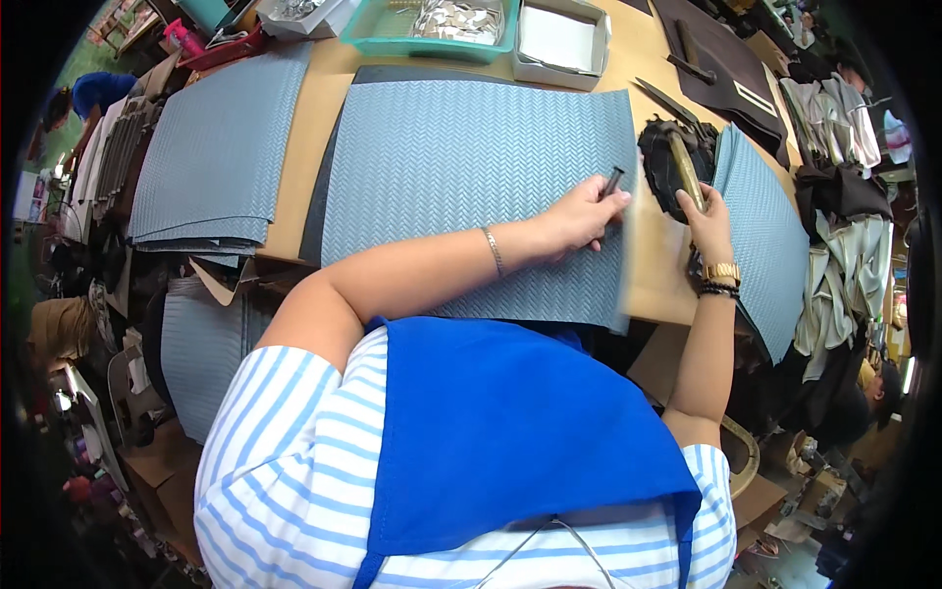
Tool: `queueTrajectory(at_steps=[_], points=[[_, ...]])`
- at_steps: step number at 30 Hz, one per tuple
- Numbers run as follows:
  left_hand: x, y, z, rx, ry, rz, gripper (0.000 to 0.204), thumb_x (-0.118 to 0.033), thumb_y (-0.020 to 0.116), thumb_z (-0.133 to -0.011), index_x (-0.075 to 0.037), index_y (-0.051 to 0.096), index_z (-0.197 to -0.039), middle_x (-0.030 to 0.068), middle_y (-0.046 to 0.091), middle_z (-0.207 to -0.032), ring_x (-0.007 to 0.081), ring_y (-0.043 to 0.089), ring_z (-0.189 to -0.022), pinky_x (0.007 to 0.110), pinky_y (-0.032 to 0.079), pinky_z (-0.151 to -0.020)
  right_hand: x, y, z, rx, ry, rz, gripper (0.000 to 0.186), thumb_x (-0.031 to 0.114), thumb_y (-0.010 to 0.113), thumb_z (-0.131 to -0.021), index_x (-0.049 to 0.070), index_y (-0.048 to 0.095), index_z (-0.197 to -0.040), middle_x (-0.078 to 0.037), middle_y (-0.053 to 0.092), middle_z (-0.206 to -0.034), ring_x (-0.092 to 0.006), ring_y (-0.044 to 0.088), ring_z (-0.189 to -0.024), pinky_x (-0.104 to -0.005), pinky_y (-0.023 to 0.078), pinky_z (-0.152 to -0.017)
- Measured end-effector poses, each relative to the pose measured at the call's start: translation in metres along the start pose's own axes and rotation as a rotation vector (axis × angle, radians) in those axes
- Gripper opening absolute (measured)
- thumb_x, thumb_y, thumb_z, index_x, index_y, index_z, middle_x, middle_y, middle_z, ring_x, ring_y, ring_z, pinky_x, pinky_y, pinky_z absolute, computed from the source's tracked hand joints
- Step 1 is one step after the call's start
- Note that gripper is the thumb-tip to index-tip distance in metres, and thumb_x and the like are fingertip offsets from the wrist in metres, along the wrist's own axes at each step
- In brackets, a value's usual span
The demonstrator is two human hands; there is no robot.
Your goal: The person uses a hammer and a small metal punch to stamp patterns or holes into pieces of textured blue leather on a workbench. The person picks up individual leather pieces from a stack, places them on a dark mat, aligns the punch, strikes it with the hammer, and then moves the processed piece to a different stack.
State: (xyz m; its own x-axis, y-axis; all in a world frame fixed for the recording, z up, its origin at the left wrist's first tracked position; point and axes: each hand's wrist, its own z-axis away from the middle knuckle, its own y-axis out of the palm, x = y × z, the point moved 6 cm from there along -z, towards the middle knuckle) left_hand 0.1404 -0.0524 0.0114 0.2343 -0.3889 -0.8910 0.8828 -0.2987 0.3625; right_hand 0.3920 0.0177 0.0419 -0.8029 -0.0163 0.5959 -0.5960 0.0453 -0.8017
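Note:
A blue-grey sheet (442, 167) with a herringbone weave pattern lies in front of me, over a darker sheet. My left hand (586, 214) is above its right part, closed around a short dark rod (613, 181) that looks like a punch. Just right of the sheet's edge, my right hand (708, 221) has its fingers closed on the lower end of a worn wooden handle (684, 172). The handle's far end meets a black, ragged-edged pad (662, 157); I cannot make out the tool's head there.
More patterned sheets (221, 147) lie at the left, and another stack (765, 236) at the right. Scissors (667, 101) and a hammer (693, 69) are at the far right. A green tray (368, 44) of small pieces and a white box (562, 74) stand at the back.

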Motion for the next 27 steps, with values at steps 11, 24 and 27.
queueTrajectory(at_steps=[11,24,27], points=[[-0.115,-0.218,0.008,-0.669,0.485,-1.134,0.031,-0.029,0.065,-0.095,-0.001,0.063,-0.108,0.0179,0.072,-0.102,0.0315,0.070,-0.096,0.038,0.053,-0.084,0.114,0.068,0.074,0.248,0.020,-0.518,0.034,0.027,0.059,-0.103,0.003,0.055,-0.126,0.004,0.052,-0.076,-0.0024,0.046,-0.051,-0.0191,0.038,-0.042],[-0.103,-0.221,0.013,-0.569,0.614,-0.918,0.025,-0.021,0.069,-0.092,-0.002,0.065,-0.108,0.0089,0.071,-0.095,0.0175,0.065,-0.089,0.031,0.052,-0.080,0.130,0.085,0.077,0.252,-0.106,-0.212,0.038,0.030,0.063,-0.099,-0.002,0.056,-0.119,-0.020,0.067,-0.081,-0.0289,0.067,-0.072,-0.0387,0.051,-0.068],[-0.108,-0.222,0.015,-0.606,0.735,-0.916,0.026,-0.020,0.067,-0.095,-0.002,0.066,-0.113,0.0055,0.070,-0.101,0.0158,0.064,-0.089,0.028,0.051,-0.082,0.130,0.086,0.076,0.241,-0.132,-0.188,0.038,0.030,0.063,-0.099,-0.002,0.056,-0.120,-0.020,0.067,-0.080,-0.0295,0.067,-0.072,-0.0385,0.051,-0.068]])
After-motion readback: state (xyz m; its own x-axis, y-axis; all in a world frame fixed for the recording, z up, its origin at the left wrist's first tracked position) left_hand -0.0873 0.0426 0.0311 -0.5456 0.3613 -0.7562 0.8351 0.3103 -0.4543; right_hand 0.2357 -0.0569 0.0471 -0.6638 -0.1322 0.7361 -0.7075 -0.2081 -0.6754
